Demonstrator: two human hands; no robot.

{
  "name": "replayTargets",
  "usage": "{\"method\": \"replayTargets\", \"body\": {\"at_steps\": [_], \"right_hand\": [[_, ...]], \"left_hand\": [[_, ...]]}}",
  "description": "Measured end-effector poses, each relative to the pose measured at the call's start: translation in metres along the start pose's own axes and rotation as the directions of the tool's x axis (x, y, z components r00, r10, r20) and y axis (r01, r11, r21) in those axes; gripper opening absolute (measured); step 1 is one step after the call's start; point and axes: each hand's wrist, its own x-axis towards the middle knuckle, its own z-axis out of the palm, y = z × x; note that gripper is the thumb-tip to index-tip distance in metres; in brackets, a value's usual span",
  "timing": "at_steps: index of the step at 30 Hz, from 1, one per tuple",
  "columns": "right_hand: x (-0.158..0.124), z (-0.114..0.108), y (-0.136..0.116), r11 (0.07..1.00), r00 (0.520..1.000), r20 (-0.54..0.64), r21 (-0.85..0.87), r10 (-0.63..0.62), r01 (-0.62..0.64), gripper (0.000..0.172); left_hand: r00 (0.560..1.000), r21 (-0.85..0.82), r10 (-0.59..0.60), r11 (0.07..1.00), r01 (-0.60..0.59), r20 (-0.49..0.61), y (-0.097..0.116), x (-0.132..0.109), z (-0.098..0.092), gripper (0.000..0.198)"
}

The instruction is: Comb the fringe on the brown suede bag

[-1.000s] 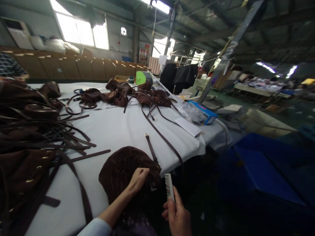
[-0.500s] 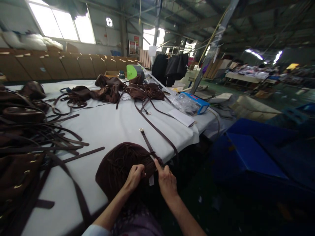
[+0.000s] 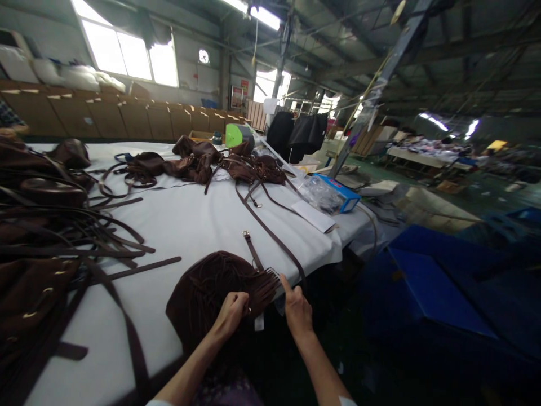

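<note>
A dark brown fringed bag (image 3: 207,290) lies at the near edge of the white-covered table. My left hand (image 3: 231,311) is closed on the bag's lower right side, fingers curled into a fist. In my right hand (image 3: 298,307) is a comb (image 3: 273,273), the index finger stretched along it. The comb's pale teeth sit in the strands at the bag's right end, and its handle is hidden by the hand. A strap with a metal buckle (image 3: 249,241) sticks out beyond the bag. A white tag (image 3: 259,322) hangs below it.
Brown bags and loose straps (image 3: 54,225) are heaped on the left; more brown bags (image 3: 198,160) lie across the back. A blue box (image 3: 342,194) with clear plastic and a white sheet (image 3: 313,215) are at the table's right. Large blue containers (image 3: 435,282) stand on the right.
My right hand has moved right, drawing the comb outward through the fringe, whose strands now stretch toward it. My left hand keeps its hold. The camera view has tilted up slightly.
</note>
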Motion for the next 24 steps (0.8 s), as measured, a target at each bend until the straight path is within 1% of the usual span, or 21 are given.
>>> {"method": "replayTargets", "body": {"at_steps": [4,6,8,10,12,13,15,17,19,21,22,24], "right_hand": [[0.007,-0.009,0.012,0.992,0.999,-0.009,0.121,-0.041,0.041,0.065],[0.012,-0.017,0.016,0.973,0.999,-0.018,0.225,-0.046,0.049,0.063],[0.018,-0.024,0.016,0.931,0.999,-0.027,0.362,-0.036,0.044,0.056],[0.024,-0.027,0.012,0.853,0.999,-0.030,0.521,-0.022,0.035,0.046],[0.027,-0.028,0.005,0.736,1.000,-0.015,0.677,-0.003,0.012,0.041],[0.026,-0.028,0.002,0.666,1.000,0.008,0.746,0.005,-0.010,0.042],[0.021,-0.028,-0.001,0.510,0.996,0.084,0.857,0.003,-0.074,0.050],[0.012,-0.031,-0.001,0.355,0.985,0.166,0.924,-0.044,-0.140,0.060],[0.002,-0.036,0.002,0.238,0.970,0.214,0.954,-0.114,-0.182,0.062],[-0.008,-0.043,0.004,0.173,0.961,0.223,0.966,-0.163,-0.194,0.060],[-0.012,-0.046,0.005,0.162,0.961,0.216,0.969,-0.172,-0.189,0.058],[-0.021,-0.055,0.006,0.186,0.972,0.180,0.971,-0.154,-0.150,0.054]], "left_hand": [[1.000,0.000,-0.017,1.000,0.017,-0.020,0.002,-0.003,0.001,0.053],[0.999,-0.009,-0.027,1.000,0.026,-0.044,0.005,-0.006,0.001,0.050],[0.997,-0.019,-0.041,0.999,0.040,-0.063,0.007,-0.008,0.001,0.047],[0.996,-0.022,-0.060,0.998,0.059,-0.061,0.009,-0.009,0.001,0.044],[0.996,-0.019,-0.075,0.997,0.074,-0.050,0.009,-0.009,0.000,0.042],[0.996,-0.017,-0.078,0.997,0.077,-0.047,0.009,-0.008,0.000,0.042],[0.995,-0.012,-0.080,0.997,0.080,-0.057,0.008,-0.007,0.001,0.039],[0.994,0.005,-0.079,0.997,0.080,-0.081,0.005,-0.006,0.002,0.036],[0.991,0.033,-0.072,0.997,0.077,-0.110,0.003,-0.006,0.002,0.034],[0.989,0.053,-0.067,0.996,0.074,-0.131,0.002,-0.007,0.001,0.034],[0.989,0.056,-0.065,0.996,0.073,-0.136,0.002,-0.008,0.002,0.035],[0.989,0.046,-0.060,0.997,0.066,-0.136,0.006,-0.012,0.006,0.039]]}}
